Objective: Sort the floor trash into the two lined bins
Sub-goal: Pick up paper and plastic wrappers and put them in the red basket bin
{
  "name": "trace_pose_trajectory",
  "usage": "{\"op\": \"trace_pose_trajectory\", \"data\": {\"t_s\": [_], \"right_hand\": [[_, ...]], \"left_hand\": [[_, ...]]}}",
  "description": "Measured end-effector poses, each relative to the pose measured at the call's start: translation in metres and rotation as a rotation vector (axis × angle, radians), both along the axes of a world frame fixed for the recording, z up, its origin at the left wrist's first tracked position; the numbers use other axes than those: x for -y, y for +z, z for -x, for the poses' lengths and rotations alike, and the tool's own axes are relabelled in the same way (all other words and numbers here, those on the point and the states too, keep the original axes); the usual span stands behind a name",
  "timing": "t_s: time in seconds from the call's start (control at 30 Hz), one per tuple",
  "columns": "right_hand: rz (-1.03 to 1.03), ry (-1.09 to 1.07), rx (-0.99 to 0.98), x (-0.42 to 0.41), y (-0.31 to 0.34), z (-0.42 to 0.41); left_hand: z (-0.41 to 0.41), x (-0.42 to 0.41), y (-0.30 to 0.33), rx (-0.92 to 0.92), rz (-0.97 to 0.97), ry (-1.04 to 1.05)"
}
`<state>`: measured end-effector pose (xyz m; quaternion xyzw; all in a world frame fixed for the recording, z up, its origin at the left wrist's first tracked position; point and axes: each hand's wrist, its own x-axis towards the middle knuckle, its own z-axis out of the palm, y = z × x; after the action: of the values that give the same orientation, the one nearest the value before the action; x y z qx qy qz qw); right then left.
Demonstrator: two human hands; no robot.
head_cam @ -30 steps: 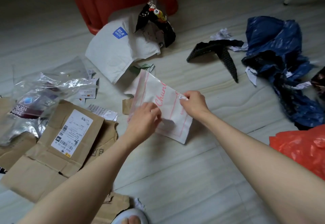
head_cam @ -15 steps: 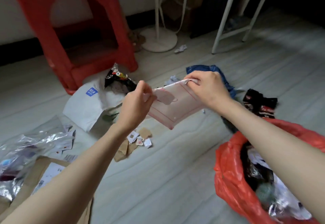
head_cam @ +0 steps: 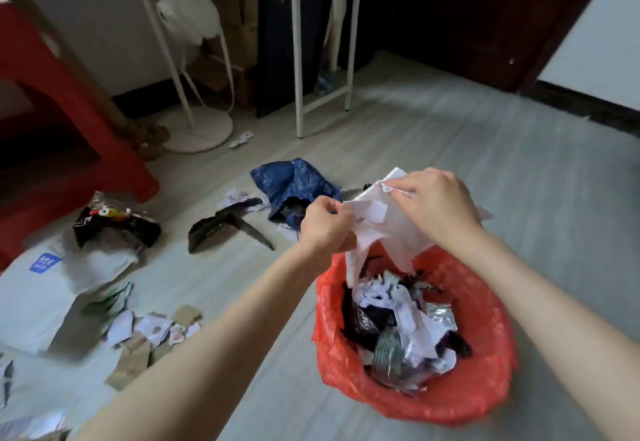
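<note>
Both hands held a white bag (head_cam: 388,229) above the red-lined bin (head_cam: 485,329). The left hand (head_cam: 325,226) pinched its left edge; the right hand (head_cam: 436,205) pinched its top edge, fingers curled.

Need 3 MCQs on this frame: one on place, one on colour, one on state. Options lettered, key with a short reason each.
1. Where is the white plastic bag?
A. flat on the floor
B. held above the red-lined bin
C. on the red stool

2. What colour is the crumpled bag on the floor beyond the left hand?
A. blue
B. yellow
C. green

3. How is the white plastic bag held?
A. left hand only
B. right hand only
C. pinched by both hands

Key:
1 B, it hangs over the bin's open mouth.
2 A, it is dark blue.
3 C, the left hand and right hand each pinch its top edge.
</note>
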<state>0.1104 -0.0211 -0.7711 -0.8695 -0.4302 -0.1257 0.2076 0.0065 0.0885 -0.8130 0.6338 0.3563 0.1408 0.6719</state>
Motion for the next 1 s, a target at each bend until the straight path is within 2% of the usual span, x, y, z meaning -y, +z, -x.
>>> {"op": "trace_pose_trajectory", "data": {"t_s": [0.07,0.13,0.23,0.3,0.37,0.4,0.63,0.7,0.8,0.9,1.0], "right_hand": [[0.247,-0.066,-0.233,0.015,-0.013,-0.008],[0.372,-0.033,-0.368,0.028,-0.032,-0.005],[0.456,0.026,-0.449,0.044,-0.061,0.002],[0.483,0.053,-0.511,0.055,-0.08,0.008],[0.539,0.094,-0.554,0.066,-0.1,0.014],[0.571,0.114,-0.566,0.07,-0.108,0.016],[0.803,0.167,-0.656,0.075,-0.136,0.025],[0.823,0.199,-0.722,0.072,-0.141,0.024],[0.836,0.303,-0.781,0.069,-0.143,0.028],[0.833,0.281,-0.645,0.075,-0.146,0.04],[0.908,0.201,-0.455,0.085,-0.15,0.047]], "left_hand": [[0.005,0.014,-0.022,-0.14,-0.403,-0.081],[0.014,0.025,-0.042,-0.249,-0.675,-0.233],[0.023,0.034,-0.063,-0.371,-0.959,-0.486],[0.026,0.039,-0.077,-0.42,-1.274,-0.655],[0.03,0.046,-0.083,-0.463,-1.53,-0.713],[0.031,0.048,-0.085,-0.454,-1.576,-0.716],[0.025,0.055,-0.077,-0.499,-1.448,-0.933],[0.025,0.056,-0.075,-0.517,-1.409,-1.053],[0.025,0.057,-0.069,-0.594,-1.403,-1.116],[0.025,0.056,-0.069,-0.615,-1.396,-1.182],[0.027,0.046,-0.078,-0.427,-1.382,-1.063]]}}
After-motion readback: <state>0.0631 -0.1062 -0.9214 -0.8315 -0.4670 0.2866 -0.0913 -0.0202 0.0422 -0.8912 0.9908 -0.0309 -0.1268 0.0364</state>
